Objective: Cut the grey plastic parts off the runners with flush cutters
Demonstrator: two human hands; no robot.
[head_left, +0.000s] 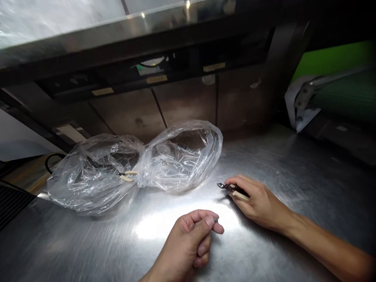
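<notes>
My left hand (190,239) is near the front of the metal table, thumb and forefinger pinched on a small grey piece (216,220), mostly hidden by the fingertips. To its right, my right hand (258,199) is closed around cutting nippers (239,195) with cream handles; their dark jaws point left. Ahead of both hands lie two clear plastic bags, a right one (179,168) with a wide round mouth and a left one (91,188). Several small things show dimly inside them. A second cream-handled tool (127,176) rests where the bags meet, its dark tip toward the left.
The brushed metal tabletop (111,243) reflects a bright light. A raised metal shelf (96,33) crosses the back, above brownish panels (188,105). At right stands a green conveyor belt (343,98) with a metal end bracket. A black ribbed object (13,203) sits at the left edge.
</notes>
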